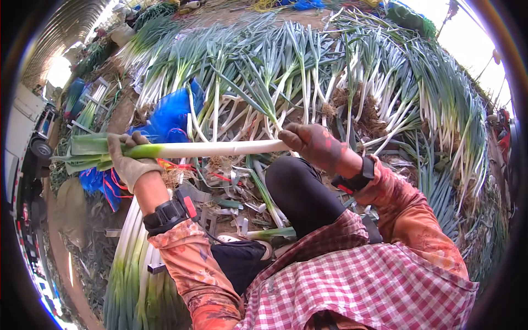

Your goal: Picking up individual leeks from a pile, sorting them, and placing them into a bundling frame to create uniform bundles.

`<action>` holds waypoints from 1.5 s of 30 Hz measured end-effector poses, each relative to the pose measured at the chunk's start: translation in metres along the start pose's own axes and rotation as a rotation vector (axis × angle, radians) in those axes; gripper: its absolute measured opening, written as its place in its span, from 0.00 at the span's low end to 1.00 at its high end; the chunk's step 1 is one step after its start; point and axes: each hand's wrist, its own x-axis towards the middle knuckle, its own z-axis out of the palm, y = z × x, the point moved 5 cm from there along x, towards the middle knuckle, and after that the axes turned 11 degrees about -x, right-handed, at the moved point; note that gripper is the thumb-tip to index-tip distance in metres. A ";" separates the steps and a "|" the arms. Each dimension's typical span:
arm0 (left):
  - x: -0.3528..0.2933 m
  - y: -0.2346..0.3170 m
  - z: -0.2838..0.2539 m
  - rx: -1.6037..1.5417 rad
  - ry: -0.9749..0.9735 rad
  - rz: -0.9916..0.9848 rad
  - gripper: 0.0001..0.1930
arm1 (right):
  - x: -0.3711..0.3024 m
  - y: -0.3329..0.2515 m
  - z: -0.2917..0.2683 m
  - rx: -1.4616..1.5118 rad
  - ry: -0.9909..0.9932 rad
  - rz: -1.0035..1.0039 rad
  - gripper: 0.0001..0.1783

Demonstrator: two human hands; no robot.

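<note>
A long leek (220, 148) lies level across the front of me, held between both gloved hands. My left hand (133, 159), in a pale glove, is closed around its green upper part, and the cut-looking leaf tops stick out to the left. At the other end, my right hand (316, 144), in a darker reddish-stained glove, is closed over the white base; the root end is hidden by the fingers. Beyond the hands, many loose leeks (264, 71) with long leaves lie piled on the ground. Below my left hand rests a bundle of leeks (129, 264), its green ends toward me.
Blue plastic sheeting (168, 115) lies behind my left hand. My bent knee (297, 184) rises just below the right hand. Leaf scraps and roots (220, 165) litter the ground between my legs and the pile. A parked vehicle (39, 146) stands at the far left.
</note>
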 end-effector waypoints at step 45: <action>-0.019 0.040 -0.045 -0.157 -0.199 -0.034 0.15 | 0.000 0.014 0.070 0.365 -0.070 0.359 0.21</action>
